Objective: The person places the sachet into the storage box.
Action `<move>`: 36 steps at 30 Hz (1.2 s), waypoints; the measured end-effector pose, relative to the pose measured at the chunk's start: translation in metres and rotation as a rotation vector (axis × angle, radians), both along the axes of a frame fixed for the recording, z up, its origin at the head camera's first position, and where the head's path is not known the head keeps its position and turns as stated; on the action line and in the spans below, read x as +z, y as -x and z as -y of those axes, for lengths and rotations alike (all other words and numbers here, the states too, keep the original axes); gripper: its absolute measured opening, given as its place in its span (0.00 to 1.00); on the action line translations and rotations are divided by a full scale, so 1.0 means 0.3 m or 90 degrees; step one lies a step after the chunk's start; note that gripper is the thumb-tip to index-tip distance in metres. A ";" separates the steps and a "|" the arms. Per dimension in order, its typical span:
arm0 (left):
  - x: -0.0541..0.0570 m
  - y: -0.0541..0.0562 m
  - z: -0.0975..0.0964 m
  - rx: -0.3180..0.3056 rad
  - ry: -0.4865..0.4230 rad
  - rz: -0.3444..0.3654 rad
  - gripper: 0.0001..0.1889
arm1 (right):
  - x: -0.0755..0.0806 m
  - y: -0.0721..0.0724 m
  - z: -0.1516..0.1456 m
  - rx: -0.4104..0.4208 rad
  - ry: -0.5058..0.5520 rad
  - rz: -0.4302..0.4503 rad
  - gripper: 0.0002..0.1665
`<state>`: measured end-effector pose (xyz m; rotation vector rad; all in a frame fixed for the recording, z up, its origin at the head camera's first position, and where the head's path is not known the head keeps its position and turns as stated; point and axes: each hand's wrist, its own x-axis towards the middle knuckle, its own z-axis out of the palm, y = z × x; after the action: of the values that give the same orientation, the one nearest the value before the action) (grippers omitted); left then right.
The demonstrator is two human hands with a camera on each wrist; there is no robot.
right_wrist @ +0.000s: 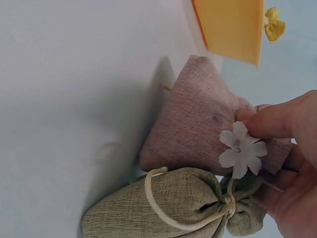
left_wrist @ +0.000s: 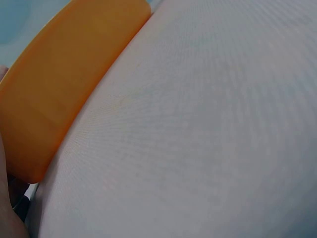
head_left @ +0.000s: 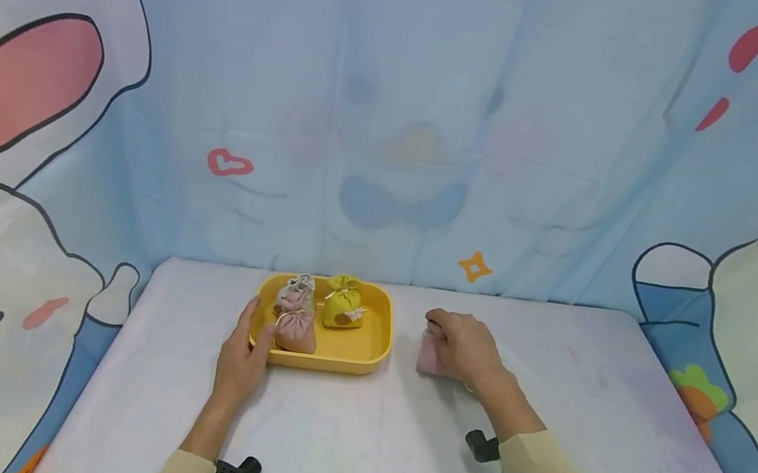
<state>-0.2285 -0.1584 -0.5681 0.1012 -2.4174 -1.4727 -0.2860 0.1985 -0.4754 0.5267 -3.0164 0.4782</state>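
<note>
My left hand (head_left: 240,360) grips the left end of a yellow tray (head_left: 326,364), its thumb by the front rim and its fingers along the side. In the right wrist view, my right hand (right_wrist: 292,148) pinches the gathered neck of a pink drawstring pouch (right_wrist: 185,116) with a white flower (right_wrist: 242,149) on it. An olive-grey drawstring pouch (right_wrist: 163,210) leans against it, its tied neck beside my fingers; the head view hides it behind the hand. Inside the tray are a pink pouch (head_left: 296,332), a pale-topped pouch (head_left: 302,285) and a yellow pouch (head_left: 341,310).
A white cloth covers the table (head_left: 341,450). Behind it hangs a light blue curtain (head_left: 417,66) with cartoon prints. The tray stands near the table's back edge, left of the right hand.
</note>
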 end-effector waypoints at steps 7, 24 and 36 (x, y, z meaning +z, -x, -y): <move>-0.004 0.001 0.002 -0.002 0.000 -0.001 0.33 | -0.008 0.001 0.000 0.021 0.042 -0.059 0.21; 0.003 -0.003 0.000 -0.002 0.001 0.009 0.33 | 0.013 -0.002 0.021 -0.018 0.127 -0.079 0.20; 0.002 0.000 0.003 -0.003 0.000 0.006 0.33 | 0.038 0.004 0.040 0.003 0.177 -0.106 0.15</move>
<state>-0.2284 -0.1592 -0.5676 0.1027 -2.4262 -1.4771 -0.2873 0.1864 -0.4641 0.5250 -2.7303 0.7953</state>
